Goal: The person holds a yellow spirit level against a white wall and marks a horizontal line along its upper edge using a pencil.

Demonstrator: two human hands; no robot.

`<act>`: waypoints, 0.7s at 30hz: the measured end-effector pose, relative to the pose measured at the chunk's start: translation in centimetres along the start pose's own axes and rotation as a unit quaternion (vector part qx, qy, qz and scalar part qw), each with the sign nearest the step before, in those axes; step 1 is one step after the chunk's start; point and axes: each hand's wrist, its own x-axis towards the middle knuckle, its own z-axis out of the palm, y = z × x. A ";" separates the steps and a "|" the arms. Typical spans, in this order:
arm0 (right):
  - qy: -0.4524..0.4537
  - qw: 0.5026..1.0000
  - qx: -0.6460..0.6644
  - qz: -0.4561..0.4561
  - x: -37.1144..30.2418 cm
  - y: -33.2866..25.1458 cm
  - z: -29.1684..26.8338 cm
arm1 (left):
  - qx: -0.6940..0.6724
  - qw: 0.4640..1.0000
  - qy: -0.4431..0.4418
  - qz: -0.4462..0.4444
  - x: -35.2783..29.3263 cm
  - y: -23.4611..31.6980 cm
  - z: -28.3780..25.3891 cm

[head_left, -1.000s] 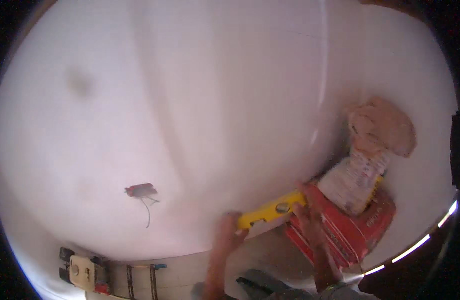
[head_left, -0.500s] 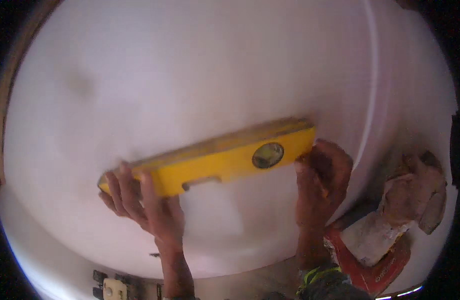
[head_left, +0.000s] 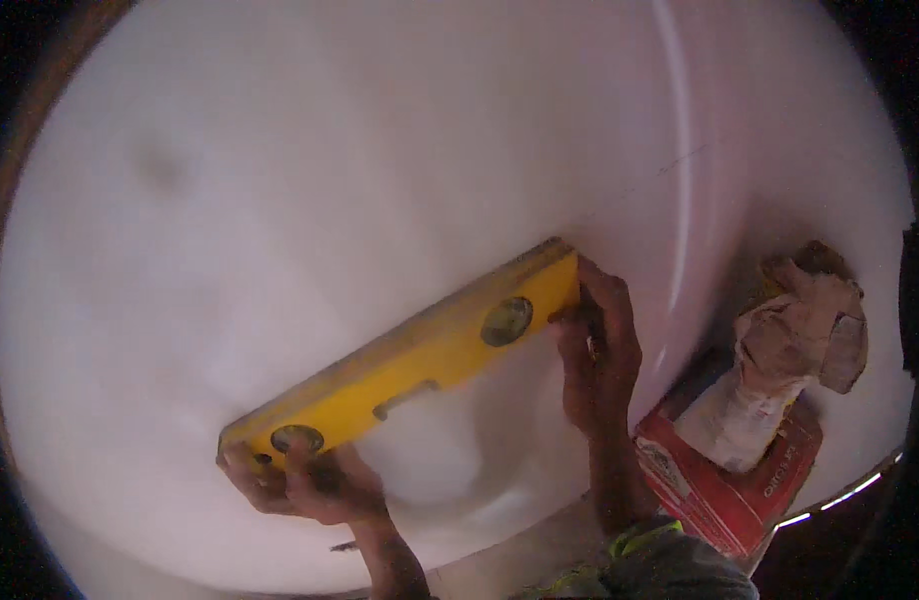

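Observation:
A yellow spirit level (head_left: 420, 355) lies slantwise against the white surface, its right end higher in the picture than its left. Two round vial windows and a slot in its lower edge are visible. Around the lower left end, beside one window, my left hand (head_left: 310, 480) is closed with its fingers over the yellow face. My right hand (head_left: 602, 340) grips the upper right end, fingers curled at its corner. Whether a small thing is also tucked in those right fingers cannot be made out.
A large white surface (head_left: 280, 200) fills most of the view, with a faint dark line (head_left: 670, 167) at upper right. At the right stands a red box (head_left: 720, 510) with a crumpled brown and white paper bag (head_left: 795, 340) on it. A small dark object (head_left: 344, 547) is near my left wrist.
The spirit level has tilted more steeply, its left end lower in view, and both hands moved with it. The view has shifted too, and the second window now shows beside my left fingers.

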 end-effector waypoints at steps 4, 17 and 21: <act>-0.013 1.000 0.010 -0.004 0.8 0.0 0.8 | 0.065 0.997 -0.006 0.030 0.9 0.0 0.1; -0.019 0.996 0.088 -0.022 1.3 -0.5 0.6 | 0.023 0.999 0.010 0.027 1.5 0.3 0.4; -0.033 0.999 0.029 0.030 1.5 -1.8 0.0 | 0.080 0.996 -0.001 0.048 1.6 0.4 0.2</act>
